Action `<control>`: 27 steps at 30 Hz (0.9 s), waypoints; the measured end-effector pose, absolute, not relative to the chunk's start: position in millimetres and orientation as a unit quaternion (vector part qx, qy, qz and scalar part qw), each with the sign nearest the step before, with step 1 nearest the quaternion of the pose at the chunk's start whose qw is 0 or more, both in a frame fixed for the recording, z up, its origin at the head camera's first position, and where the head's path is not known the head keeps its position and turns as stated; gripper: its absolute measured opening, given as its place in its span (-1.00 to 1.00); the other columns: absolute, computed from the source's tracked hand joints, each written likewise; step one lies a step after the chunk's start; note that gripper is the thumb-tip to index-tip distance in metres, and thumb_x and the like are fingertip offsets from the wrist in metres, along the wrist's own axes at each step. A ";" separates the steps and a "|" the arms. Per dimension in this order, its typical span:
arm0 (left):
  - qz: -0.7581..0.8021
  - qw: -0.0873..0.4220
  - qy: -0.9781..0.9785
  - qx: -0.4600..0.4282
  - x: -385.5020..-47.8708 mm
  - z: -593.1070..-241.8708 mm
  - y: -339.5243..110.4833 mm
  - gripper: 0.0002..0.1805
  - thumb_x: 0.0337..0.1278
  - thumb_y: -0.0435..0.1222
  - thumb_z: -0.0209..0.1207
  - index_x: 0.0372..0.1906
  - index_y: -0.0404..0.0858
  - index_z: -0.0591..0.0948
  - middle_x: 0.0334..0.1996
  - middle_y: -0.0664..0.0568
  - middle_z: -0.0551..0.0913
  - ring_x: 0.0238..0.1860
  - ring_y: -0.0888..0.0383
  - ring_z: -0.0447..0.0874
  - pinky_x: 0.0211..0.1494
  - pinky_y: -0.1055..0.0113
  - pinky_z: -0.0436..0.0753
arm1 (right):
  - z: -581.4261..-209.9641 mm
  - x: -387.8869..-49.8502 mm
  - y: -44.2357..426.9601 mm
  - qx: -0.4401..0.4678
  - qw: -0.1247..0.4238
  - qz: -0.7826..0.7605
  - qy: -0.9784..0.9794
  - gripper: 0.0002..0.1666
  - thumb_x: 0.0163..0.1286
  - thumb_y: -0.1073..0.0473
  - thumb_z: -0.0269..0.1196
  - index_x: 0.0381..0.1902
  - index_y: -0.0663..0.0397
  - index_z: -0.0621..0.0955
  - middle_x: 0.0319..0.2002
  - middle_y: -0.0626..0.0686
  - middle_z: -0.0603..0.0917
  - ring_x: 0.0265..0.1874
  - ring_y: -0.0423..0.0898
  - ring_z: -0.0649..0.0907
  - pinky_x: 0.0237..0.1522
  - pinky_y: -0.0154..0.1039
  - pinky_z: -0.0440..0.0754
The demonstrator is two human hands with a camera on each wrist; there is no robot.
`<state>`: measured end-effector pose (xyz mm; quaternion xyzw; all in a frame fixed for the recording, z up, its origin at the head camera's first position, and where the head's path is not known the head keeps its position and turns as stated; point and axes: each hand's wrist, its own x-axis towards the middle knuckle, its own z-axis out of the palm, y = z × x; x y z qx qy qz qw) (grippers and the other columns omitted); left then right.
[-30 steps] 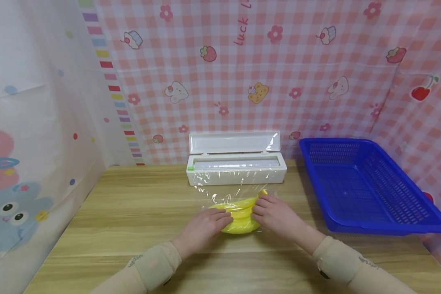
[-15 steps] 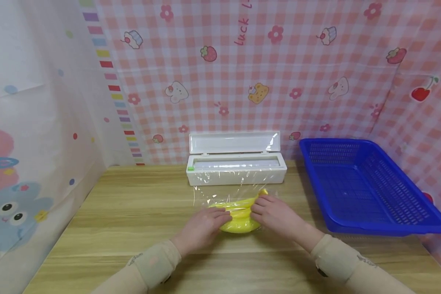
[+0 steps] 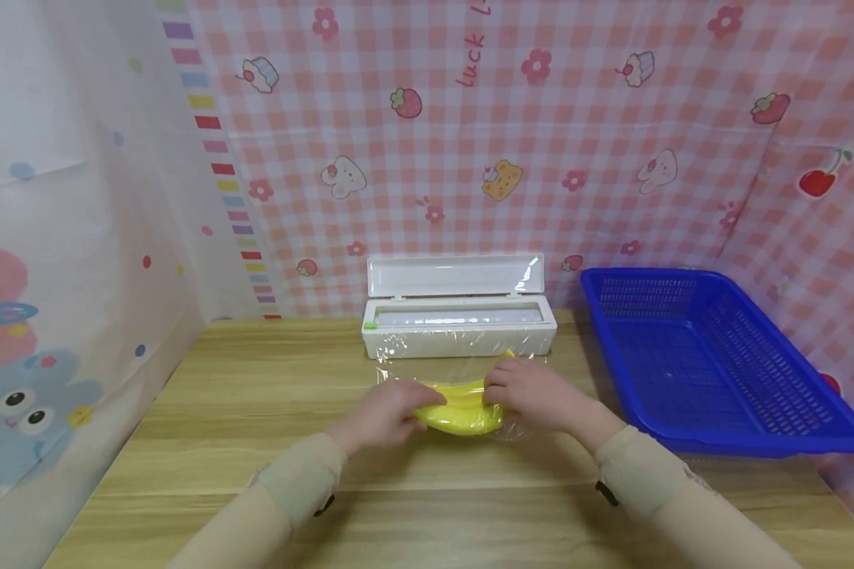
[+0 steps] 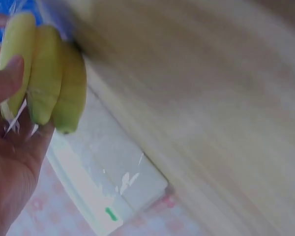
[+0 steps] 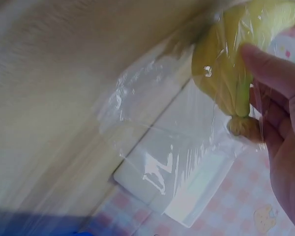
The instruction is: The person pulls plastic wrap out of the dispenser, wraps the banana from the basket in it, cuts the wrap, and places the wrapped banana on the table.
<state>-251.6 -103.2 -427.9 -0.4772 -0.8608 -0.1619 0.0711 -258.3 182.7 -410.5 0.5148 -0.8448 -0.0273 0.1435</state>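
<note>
A bunch of yellow bananas (image 3: 462,420) is between my two hands in the head view. Clear cling film (image 5: 152,130) covers part of it and spreads loosely past the stem end. My left hand (image 3: 383,412) grips the tip end; in the left wrist view its thumb lies over one banana and its fingers are behind. Near the stem, my right hand (image 3: 537,393) holds the bunch through the film, its thumb (image 5: 268,69) on top. Behind stands a white cling film box (image 3: 459,344) with its lid up and a roll inside.
At the right of the wooden table (image 3: 256,442) stands a blue plastic basket (image 3: 669,371). A pink checked cloth (image 3: 427,142) hangs behind the box, and a white printed cloth (image 3: 78,197) hangs at the left.
The bananas and both hands have moved slightly away from me, and the bunch appears raised and tilted. My fingers now reach round it where they lay on top before.
</note>
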 end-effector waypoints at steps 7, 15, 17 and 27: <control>-0.201 0.017 -0.861 -0.467 -274.0 -421.8 -107.4 -0.53 0.01 -0.42 0.40 0.12 -0.27 0.64 0.07 -0.05 0.68 0.12 0.02 0.62 0.27 0.17 0.53 | -405.2 -271.2 185.1 0.512 0.097 0.006 -0.854 -0.62 0.05 0.22 0.48 -0.12 -0.06 0.68 -0.09 -0.05 0.65 -0.01 -0.03 0.57 0.16 -0.03 0.55; -0.248 -0.046 -0.865 -0.435 -288.6 -415.8 -111.7 -0.55 0.14 -0.39 0.34 0.18 -0.23 0.61 0.14 -0.01 0.64 0.17 0.05 0.57 0.30 0.14 0.50 | -404.3 -283.0 188.2 0.508 0.088 0.038 -0.856 -0.62 0.11 0.16 0.40 -0.06 -0.03 0.68 -0.06 -0.03 0.63 0.03 -0.03 0.57 0.28 -0.01 0.46; -0.268 -0.056 -0.862 -0.427 -291.3 -416.0 -112.9 -0.55 0.16 -0.40 0.33 0.18 -0.24 0.61 0.12 -0.02 0.65 0.13 0.07 0.58 0.27 0.15 0.52 | -405.5 -287.1 189.9 0.513 0.092 0.055 -0.852 -0.63 0.12 0.17 0.39 -0.05 -0.01 0.68 -0.06 -0.01 0.63 0.02 -0.02 0.57 0.24 -0.01 0.49; -0.337 -0.072 -0.859 -0.378 -304.1 -418.5 -117.2 -0.59 0.17 -0.39 0.32 0.15 -0.25 0.62 -0.01 -0.01 0.68 -0.05 0.15 0.57 0.11 0.21 0.57 | -406.4 -301.0 192.7 0.496 0.067 0.139 -0.854 -0.61 0.23 0.24 0.31 0.05 0.15 0.67 0.03 0.10 0.64 0.06 0.08 0.56 0.20 0.07 0.51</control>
